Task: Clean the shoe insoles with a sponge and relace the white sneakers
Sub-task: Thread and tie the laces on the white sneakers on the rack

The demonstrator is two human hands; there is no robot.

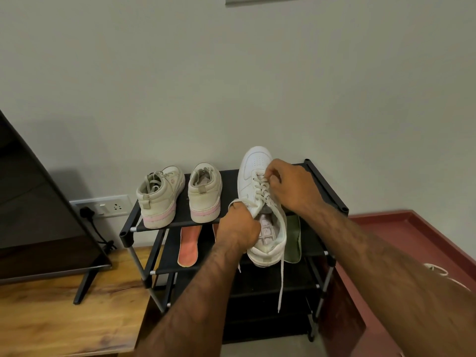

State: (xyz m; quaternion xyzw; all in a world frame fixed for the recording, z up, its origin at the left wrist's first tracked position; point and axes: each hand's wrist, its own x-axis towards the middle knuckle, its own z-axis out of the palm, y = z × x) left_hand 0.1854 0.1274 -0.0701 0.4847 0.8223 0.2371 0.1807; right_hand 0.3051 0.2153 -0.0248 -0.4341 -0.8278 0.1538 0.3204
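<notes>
Your left hand [239,228] grips the sneaker [253,163] by its collar; just beyond that grip, your right hand [291,188] pinches the lace [260,187].

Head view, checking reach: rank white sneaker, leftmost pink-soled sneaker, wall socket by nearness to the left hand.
1. white sneaker, gripped by the left hand.
2. leftmost pink-soled sneaker, top shelf's left end.
3. wall socket, farthest left.

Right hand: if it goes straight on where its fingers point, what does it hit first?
The white sneaker itself: the right hand pinches the lace with fingers aimed at the toe. Past that, probably the wall, though depth is unclear.
</notes>
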